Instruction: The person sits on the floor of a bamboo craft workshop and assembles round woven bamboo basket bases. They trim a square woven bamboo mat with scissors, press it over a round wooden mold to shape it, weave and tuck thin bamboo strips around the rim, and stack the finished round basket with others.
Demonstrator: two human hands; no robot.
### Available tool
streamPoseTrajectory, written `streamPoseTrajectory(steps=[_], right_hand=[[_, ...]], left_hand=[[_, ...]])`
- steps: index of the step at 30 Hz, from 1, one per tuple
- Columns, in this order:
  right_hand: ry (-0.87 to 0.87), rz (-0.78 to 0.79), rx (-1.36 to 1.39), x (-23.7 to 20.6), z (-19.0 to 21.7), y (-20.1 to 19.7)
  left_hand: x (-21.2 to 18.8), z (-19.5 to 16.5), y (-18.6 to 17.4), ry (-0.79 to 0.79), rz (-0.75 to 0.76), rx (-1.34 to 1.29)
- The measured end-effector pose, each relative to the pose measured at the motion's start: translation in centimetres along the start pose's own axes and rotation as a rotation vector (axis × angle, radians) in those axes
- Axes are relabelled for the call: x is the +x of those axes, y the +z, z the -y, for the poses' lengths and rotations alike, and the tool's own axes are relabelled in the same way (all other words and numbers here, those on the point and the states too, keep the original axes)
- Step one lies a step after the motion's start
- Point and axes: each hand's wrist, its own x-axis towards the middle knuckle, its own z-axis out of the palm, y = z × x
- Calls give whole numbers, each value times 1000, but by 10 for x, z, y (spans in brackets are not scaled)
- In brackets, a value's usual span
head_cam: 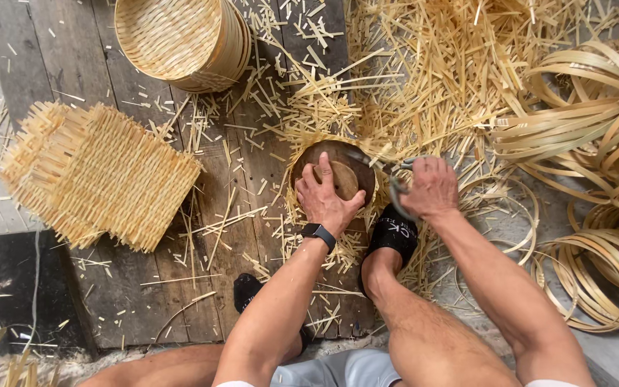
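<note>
Left hand (326, 197) lies flat, fingers spread, pressing on a round dark wooden block (338, 172) that sits on the plank floor (137, 287) just ahead of a sandalled foot (392, 236). A fringe of pale bamboo strips (302, 215) sticks out from under the block all round. Right hand (431, 188) is closed round the grips of metal shears (394, 179), blades pointing at the block's far rim. Block looks heavy, hard and smooth; best gripped by its rim. Strips look thin, light and springy, likely to splinter. Left, a flat woven mat (98, 175) with ragged edges; above, a stack of round woven trays (180, 39); right, coils of bamboo hoops (596, 143). Offcuts (431, 64) are scattered everywhere.
</note>
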Motion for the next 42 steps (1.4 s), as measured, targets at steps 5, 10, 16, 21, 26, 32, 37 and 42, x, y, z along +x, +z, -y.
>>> streamPoseTrajectory(steps=[5,10,16,21,26,32,37,42], right_hand=[[24,288,17,7,-20,-8],[-123,0,-72,23,-15,3],[-169,173,-128,28,-30,0],[-206,-37,-100,36,-13,6],[-194,216,-160,36,-23,11],[-92,169,52,27,-37,-6],[-173,37,-81,26,-13,-1],[-144,223,-145,27,-17,9]], left_hand=[[5,11,-12,145,85,6],[10,16,-26,325,186,6],[23,26,-46,475,355,99],[34,29,-52,579,472,132],[28,26,-46,659,360,366],[-8,19,-13,193,-35,107],[2,33,-17,411,116,97],[-5,22,-23,351,99,76]])
